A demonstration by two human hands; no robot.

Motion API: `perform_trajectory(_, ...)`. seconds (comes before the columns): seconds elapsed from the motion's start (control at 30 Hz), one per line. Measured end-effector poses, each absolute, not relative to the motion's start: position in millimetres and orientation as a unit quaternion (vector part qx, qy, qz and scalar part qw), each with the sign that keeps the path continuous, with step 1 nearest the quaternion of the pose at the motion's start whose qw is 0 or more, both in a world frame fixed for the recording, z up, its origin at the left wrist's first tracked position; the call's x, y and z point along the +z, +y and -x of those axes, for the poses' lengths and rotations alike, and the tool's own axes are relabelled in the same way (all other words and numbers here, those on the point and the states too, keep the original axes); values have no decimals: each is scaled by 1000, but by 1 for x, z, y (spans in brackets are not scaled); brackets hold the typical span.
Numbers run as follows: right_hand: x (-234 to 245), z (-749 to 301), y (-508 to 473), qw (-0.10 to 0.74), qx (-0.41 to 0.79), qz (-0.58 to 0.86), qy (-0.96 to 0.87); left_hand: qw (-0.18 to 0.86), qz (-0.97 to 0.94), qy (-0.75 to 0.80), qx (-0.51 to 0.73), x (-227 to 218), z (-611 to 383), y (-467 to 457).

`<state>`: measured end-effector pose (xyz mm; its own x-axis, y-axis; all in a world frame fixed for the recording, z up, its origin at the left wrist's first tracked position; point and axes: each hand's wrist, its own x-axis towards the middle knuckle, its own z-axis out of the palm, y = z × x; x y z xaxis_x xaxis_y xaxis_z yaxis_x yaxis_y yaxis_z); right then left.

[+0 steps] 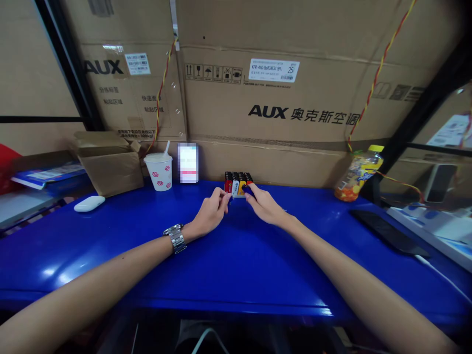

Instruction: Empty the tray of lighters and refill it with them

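Pack, one: black tops, coloured fronts; toward the back of the table. Left hand: fingers bunched at the pack's front left; contents, if any, cannot be told. Right hand: thumb and forefinger slightly parted, front right; hold unclear. Cup: well left. Bottle: well right.

Worn on left wrist, left of frame centre: wristwatch. Band: silver-coloured metal, segmented into rows of narrow links, bright highlights, darker lines between. Case: near upper end of band, seen edge-on; dial not readable. Left forearm, lower left of frame: bare, marked by one small dark spot. Right forearm, lower right of frame: bare, tapering toward wrist. Left hand and right hand, frame centre: ungloved.
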<state>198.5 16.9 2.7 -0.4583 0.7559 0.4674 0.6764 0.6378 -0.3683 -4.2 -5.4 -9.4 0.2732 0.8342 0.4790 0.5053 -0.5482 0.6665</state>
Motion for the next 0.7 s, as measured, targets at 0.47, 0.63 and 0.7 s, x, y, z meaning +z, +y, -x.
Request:
perform_trajectory(0.47, -4, -199, 16, 458, 179, 523, -696, 105, -814, 385, 423, -15, 5, -1)
perform_trajectory(0.63, -4, -197, 15, 483, 155, 536, -675, 164, -791, 402, 430, -15, 5, -2)
perform_trajectory(0.7, -5, -196, 15, 486, 148, 532, -678, 156, -796, 410, 417, -14, 5, -4)
